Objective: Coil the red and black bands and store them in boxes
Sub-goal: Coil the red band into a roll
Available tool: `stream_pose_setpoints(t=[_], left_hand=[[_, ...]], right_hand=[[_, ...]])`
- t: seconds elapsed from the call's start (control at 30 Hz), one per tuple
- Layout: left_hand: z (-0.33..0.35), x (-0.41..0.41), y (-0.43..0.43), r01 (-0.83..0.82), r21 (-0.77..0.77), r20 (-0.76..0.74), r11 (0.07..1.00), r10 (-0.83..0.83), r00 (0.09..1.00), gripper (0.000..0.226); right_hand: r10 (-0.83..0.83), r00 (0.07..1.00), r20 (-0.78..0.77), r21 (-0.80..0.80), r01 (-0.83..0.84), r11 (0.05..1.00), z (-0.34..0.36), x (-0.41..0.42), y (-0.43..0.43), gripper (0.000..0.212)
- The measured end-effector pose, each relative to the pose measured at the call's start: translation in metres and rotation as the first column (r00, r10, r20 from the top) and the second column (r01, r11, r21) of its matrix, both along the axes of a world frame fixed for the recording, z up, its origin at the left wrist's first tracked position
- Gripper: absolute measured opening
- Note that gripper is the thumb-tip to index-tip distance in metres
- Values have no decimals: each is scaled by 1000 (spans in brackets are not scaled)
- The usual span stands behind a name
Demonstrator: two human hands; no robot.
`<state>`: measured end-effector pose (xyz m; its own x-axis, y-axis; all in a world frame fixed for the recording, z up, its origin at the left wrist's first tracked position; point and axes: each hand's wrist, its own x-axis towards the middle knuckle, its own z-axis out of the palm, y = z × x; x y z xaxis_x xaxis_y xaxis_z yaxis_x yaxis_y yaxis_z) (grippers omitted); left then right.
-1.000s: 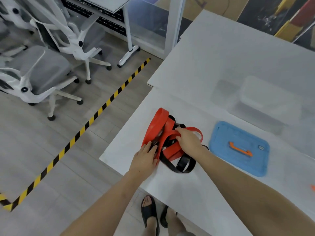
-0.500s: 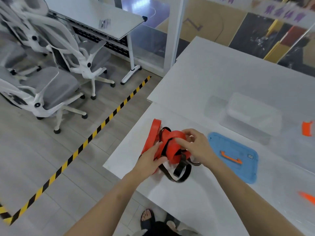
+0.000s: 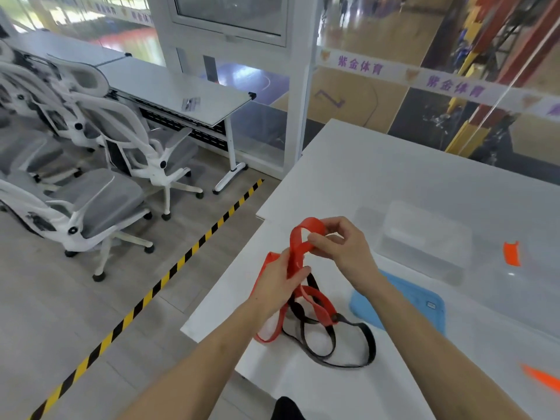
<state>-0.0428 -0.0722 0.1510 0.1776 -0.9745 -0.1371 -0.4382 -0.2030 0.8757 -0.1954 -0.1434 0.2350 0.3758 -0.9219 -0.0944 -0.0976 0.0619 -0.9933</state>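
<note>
both hands grip the red band [image 3: 295,250]: the left hand [image 3: 274,280] squeezes the strip low down, and the right hand [image 3: 345,250] pinches a loop up top. a moment ago the band lay bunched on the white table [image 3: 318,389]. now it is lifted up, so i think coiling can start. the clear box [image 3: 424,237] sits behind the hands, with the blue lid [image 3: 424,301] near it. the black band [image 3: 313,286] lies tangled on the table under the red one. both wrists bend in, fingers curled.

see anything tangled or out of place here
Yes. The red band, gripped by the left hand and pinched by the right hand, looks interlaced with the black band lying on the table, so neither is coiled. The blue lid lies flat beside the clear box, not on it.
</note>
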Motion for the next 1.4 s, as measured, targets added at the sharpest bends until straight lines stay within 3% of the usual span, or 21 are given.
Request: stream_pose_setpoints(t=[0.1, 0.27, 0.43, 0.63, 0.83, 0.93, 1.0, 1.13, 1.2, 1.3, 1.4], left_hand=[[11, 4, 1, 19, -22, 25, 1000, -19, 1000, 22], [18, 10, -4, -31, 25, -1, 999, 31, 1000, 25], [20, 3, -1, 71, 13, -40, 997, -70, 997, 12], [34, -3, -8, -39, -21, -198, 999, 34, 980, 14], [70, 2, -27, -177, -116, -246, 977, 145, 958, 16], [99, 4, -35, -186, -177, -382, 966, 107, 918, 23], [120, 4, -37, -204, -208, -457, 957, 89, 885, 25], [153, 4, -42, -224, -229, -574, 947, 55, 817, 25], [170, 5, -43, -226, -248, -584, 942, 41, 811, 26], [193, 10, -47, -250, -257, -617, 933, 41, 786, 25], [205, 26, -48, -347, -224, -724, 911, 83, 685, 31]], right_hand=[[-12, 1000, 3, 24, 12, 1000, -8, -12, -3, 27], [-57, 998, 3, 57, 56, 997, -18, -16, 3, 27], [-62, 997, -52, -31, 60, 998, -5, -8, -6, 20], [-63, 998, -25, -75, 61, 995, -5, -10, -13, 12], [33, 999, -4, -48, -34, 998, -37, -15, -3, 46], [176, 980, -92, -43, -181, 983, -44, -11, -1, 48], [270, 948, -167, -41, -280, 959, -46, -7, -1, 63], [299, 925, -234, -72, -323, 944, -38, 7, -3, 84], [258, 934, -247, -88, -287, 954, -34, 13, -6, 71], [80, 966, -247, -147, -119, 982, -22, 23, -14, 24], [75, 980, -182, -125, -98, 987, 6, 27, -15, 19]])
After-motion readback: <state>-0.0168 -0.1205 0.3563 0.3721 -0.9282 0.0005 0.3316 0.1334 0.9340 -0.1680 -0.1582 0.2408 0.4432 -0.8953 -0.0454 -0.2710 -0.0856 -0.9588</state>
